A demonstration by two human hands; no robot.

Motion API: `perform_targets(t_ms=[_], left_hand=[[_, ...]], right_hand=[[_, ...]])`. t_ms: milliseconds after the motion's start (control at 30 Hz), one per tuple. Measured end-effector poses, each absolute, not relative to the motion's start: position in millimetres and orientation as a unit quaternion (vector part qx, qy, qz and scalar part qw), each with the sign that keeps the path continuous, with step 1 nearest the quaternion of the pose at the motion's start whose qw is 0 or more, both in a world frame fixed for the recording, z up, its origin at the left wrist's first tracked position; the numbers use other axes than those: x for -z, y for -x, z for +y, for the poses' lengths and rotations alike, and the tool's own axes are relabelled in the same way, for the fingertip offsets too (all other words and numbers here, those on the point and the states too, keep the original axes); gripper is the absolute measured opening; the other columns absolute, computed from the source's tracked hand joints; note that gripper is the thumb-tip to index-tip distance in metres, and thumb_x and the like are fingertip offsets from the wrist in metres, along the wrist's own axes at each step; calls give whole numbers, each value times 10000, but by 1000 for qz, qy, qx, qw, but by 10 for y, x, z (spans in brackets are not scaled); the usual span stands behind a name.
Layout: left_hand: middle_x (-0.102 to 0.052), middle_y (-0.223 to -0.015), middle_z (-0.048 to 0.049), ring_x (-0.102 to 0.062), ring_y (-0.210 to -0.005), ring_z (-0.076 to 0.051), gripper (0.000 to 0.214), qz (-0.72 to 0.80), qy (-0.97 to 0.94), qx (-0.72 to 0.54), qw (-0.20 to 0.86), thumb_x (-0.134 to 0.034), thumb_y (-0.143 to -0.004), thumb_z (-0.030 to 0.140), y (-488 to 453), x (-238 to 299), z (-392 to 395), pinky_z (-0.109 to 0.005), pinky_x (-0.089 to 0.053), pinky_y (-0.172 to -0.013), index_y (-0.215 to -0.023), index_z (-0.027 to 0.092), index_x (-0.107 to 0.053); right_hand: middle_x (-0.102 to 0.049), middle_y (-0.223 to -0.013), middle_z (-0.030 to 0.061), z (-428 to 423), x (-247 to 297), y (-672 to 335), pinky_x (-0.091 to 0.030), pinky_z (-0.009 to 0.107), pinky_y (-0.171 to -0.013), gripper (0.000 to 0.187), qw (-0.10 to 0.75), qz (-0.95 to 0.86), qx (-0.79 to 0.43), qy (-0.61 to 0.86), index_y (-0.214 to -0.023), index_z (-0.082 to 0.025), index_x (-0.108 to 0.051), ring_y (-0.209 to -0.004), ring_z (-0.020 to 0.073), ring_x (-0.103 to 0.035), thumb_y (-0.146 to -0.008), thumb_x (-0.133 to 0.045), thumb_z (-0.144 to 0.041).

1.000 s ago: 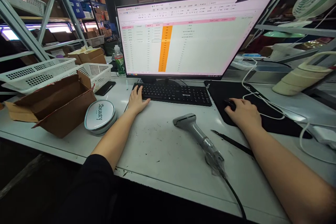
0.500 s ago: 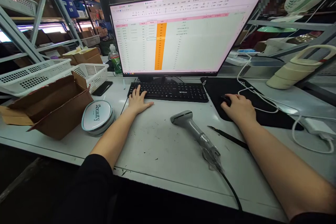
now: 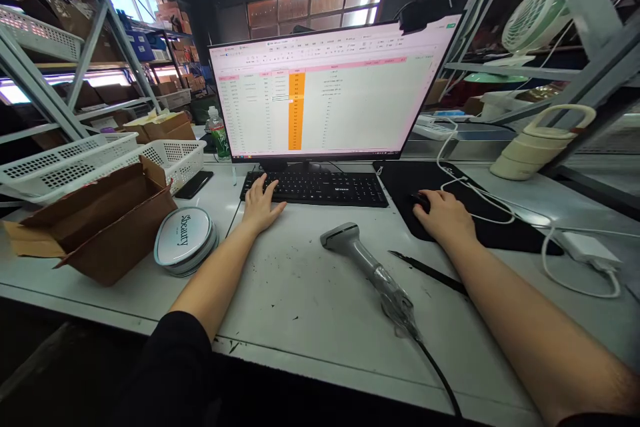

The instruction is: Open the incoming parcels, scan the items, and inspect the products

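My left hand [image 3: 260,207] rests with spread fingers at the left end of a black keyboard [image 3: 320,188]. On a black mouse pad [image 3: 400,197], my right hand [image 3: 447,217] is wrapped over a dark computer mouse [image 3: 421,200], mostly hidden under the fingers. Behind the keyboard stands a monitor [image 3: 370,107] showing a spreadsheet with an orange column; one cell in it is outlined. Between my forearms lies a grey barcode scanner [image 3: 367,260], its handle wrapped in clear plastic. A slim black knife [image 3: 430,270] lies beside my right forearm.
At the left are an open cardboard box [image 3: 110,227], a stack of round labelled discs [image 3: 184,237], white baskets [image 3: 175,159], a phone [image 3: 195,184] and a green-labelled bottle [image 3: 219,135]. White cables with an adapter [image 3: 587,248] and a cream cup [image 3: 530,150] occupy the right.
The view has tilted up slightly, so the monitor appears lower and more of the ceiling shows. Both hands keep their places on the keyboard and mouse.
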State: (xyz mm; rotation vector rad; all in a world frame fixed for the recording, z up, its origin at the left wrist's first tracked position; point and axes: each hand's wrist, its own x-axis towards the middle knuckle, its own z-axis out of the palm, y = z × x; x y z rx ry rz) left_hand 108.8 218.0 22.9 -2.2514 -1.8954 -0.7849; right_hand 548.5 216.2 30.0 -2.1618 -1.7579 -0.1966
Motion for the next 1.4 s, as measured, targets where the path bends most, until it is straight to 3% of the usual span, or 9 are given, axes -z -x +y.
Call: perform_targets(t_ms=[367, 733, 1100, 1233, 1400], left_hand=[[-233, -1747, -134, -225, -1620, -322, 644, -607, 758, 239, 35, -619, -985, 442, -1093, -246, 2143, -519, -262, -1299, -1575, 247, -453], [-261, -1737, -138, -246, -1615, -328, 604, -603, 762, 231, 52, -627, -988, 439, -1102, -228, 2153, -510, -286, -1295, -1546, 241, -504], [-272, -1736, -129, -255, -1611, -327, 559, -597, 764, 236, 56, -627, -987, 416, -1100, -208, 2160, -518, -302, -1289, -1511, 243, -540], [-285, -1722, -149, -260, -1603, -350, 537, -578, 769, 271, 36, -629, -987, 398, -1078, -209, 2150, -552, -301, -1286, -1492, 228, -559], [-316, -1679, -177, -308, -1573, -368, 505, -530, 745, 402, 47, -622, -983, 436, -1022, -371, 2141, -583, -316, -1272, -1437, 215, -594]], right_hand=[[-531, -1505, 209, 2166, -323, -5481, -491, 462, -957, 513, 180, -622, 56, 760, -1442, -171, -599, -1250, 368, -580, -1049, -395, -431], [-500, -1531, 223, 2218, -270, -5546, -487, 463, -996, 544, 180, -626, 58, 757, -1485, -143, -563, -1272, 385, -587, -1068, -371, -434], [-554, -1478, 205, 2323, -130, -5650, -541, 514, -989, 482, 205, -629, 95, 744, -1414, -173, -635, -1228, 378, -627, -1054, -421, -413], [-552, -1485, 219, 2349, -106, -5664, -544, 525, -990, 470, 206, -628, 98, 744, -1403, -153, -649, -1236, 393, -617, -1049, -442, -383], [-563, -1478, 219, 2367, -98, -5675, -558, 515, -975, 446, 204, -628, 102, 744, -1389, -160, -670, -1225, 389, -625, -1037, -485, -362]])
